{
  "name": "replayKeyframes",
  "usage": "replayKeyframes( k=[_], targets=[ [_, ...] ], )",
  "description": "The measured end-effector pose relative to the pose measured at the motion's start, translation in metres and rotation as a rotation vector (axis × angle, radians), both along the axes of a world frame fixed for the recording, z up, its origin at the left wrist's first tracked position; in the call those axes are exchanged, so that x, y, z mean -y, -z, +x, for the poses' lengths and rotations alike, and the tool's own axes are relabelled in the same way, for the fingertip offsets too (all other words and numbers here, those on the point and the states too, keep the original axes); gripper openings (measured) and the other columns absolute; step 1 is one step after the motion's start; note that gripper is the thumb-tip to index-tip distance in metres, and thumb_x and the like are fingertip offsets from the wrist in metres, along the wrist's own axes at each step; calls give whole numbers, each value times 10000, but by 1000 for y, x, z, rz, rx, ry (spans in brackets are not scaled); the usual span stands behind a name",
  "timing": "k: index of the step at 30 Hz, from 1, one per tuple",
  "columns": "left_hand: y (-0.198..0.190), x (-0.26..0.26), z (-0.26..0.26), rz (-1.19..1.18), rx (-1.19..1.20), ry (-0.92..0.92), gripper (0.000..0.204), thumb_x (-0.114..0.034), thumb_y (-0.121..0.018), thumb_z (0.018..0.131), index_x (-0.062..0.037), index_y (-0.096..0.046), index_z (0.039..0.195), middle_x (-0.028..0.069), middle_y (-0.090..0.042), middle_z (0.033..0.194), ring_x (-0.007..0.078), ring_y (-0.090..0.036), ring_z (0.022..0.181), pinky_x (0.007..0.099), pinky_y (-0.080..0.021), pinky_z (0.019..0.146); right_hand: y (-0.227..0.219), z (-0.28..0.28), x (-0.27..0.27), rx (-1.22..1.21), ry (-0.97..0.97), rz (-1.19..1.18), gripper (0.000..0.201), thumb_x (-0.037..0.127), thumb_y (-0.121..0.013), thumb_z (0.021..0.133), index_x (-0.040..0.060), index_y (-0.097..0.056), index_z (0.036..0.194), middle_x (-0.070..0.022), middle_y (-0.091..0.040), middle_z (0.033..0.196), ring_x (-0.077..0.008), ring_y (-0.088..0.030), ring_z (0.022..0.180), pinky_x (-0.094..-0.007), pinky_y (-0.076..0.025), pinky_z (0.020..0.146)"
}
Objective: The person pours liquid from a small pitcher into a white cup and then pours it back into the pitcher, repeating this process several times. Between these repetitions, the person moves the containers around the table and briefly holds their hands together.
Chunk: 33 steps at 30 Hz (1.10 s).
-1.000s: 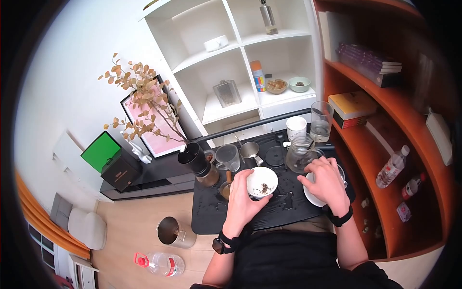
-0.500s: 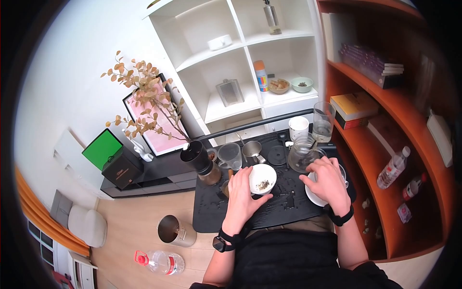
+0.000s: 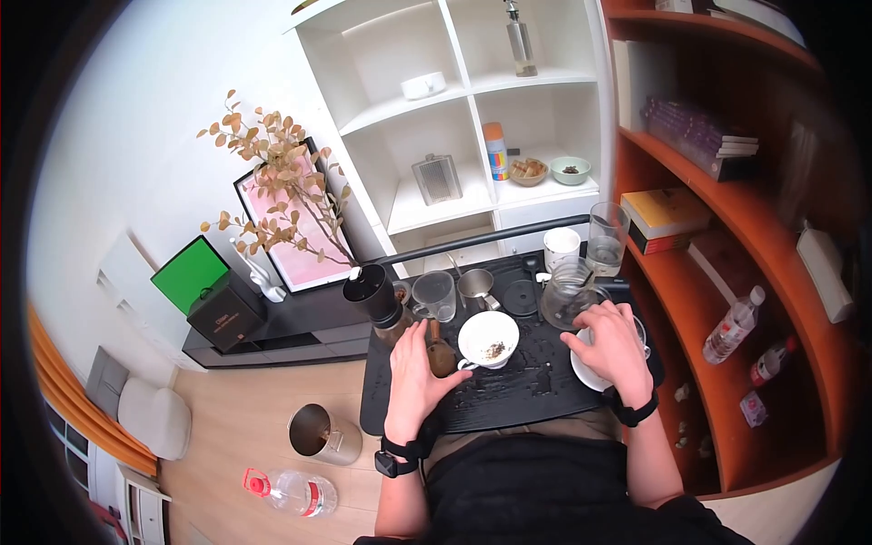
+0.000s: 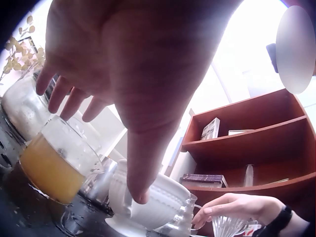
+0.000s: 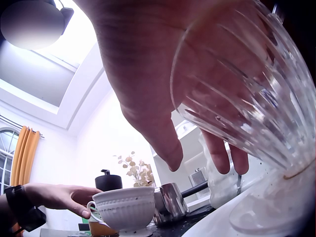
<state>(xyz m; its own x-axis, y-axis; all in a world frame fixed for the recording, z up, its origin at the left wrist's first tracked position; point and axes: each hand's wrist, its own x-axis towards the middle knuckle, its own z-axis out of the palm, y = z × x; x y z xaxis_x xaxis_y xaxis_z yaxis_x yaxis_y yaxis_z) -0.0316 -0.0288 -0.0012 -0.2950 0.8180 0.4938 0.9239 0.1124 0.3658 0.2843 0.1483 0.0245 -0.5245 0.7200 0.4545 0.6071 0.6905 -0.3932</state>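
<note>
A white teacup point(image 3: 489, 340) with dark flecks inside stands on the black tray point(image 3: 490, 404). To its left is my left hand point(image 3: 418, 377), fingers spread, the thumb tip close by the cup's handle point(image 5: 94, 212). Behind that hand, a wooden-handled glass jug of amber liquid point(image 4: 52, 170) is partly hidden in the head view. My right hand point(image 3: 615, 350) hovers over a white saucer point(image 3: 592, 374), its fingers loosely bent and holding nothing. A ribbed clear glass point(image 5: 242, 94) rises beside that hand's palm in the right wrist view.
Along the tray's back are a black grinder point(image 3: 368, 292), a clear glass cup point(image 3: 434, 295), a steel pitcher point(image 3: 477, 288), a glass jar point(image 3: 565, 304), a white cup point(image 3: 561, 243) and a tall glass point(image 3: 606, 238). A wooden bookshelf point(image 3: 727, 300) flanks the right side.
My left hand has let go of the teacup and moved left, so the cup's handle now shows. The cup has shifted slightly left. My right hand stays near the saucer.
</note>
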Motion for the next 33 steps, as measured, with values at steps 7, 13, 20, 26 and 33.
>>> replayKeyframes(
  k=[7,13,20,26,33],
  targets=[
    [13,6,-8,-63,92,-4,1240,-352,-1098,743,66,-439,1706,292,-630,1599,468,-593,1511,540,-460,1278,-1,-1,0,13,-1,-17,379,398,-891,955,27,-886,1031,-100,-833,1062,-283,-709,1131,-440,-449,1092],
    [24,-3,-15,-45,345,-89,851,-280,-1038,832,46,-637,1509,274,-786,1399,451,-744,1329,516,-570,1154,-2,1,0,11,-11,-6,378,399,-891,955,31,-892,1040,-100,-841,1066,-283,-710,1130,-438,-449,1100],
    [15,-2,-10,-69,406,-124,702,-244,-1011,846,26,-705,1417,257,-796,1388,439,-758,1304,507,-598,1123,-3,0,0,19,-7,3,375,402,-894,947,34,-898,1024,-92,-846,1061,-275,-711,1130,-432,-455,1086],
    [2,0,-4,163,344,-151,755,-197,-1004,857,-16,-616,1479,204,-813,1316,377,-778,1286,471,-602,1105,-3,0,1,9,-13,9,368,394,-895,946,35,-897,1025,-92,-848,1063,-278,-711,1130,-432,-455,1080],
    [-14,-2,4,280,389,-90,750,-126,-998,834,-43,-587,1456,157,-771,1323,343,-731,1284,476,-565,1141,-5,0,2,16,-9,0,376,399,-895,945,32,-892,1026,-94,-847,1070,-277,-711,1130,-431,-455,1080]
  ],
)
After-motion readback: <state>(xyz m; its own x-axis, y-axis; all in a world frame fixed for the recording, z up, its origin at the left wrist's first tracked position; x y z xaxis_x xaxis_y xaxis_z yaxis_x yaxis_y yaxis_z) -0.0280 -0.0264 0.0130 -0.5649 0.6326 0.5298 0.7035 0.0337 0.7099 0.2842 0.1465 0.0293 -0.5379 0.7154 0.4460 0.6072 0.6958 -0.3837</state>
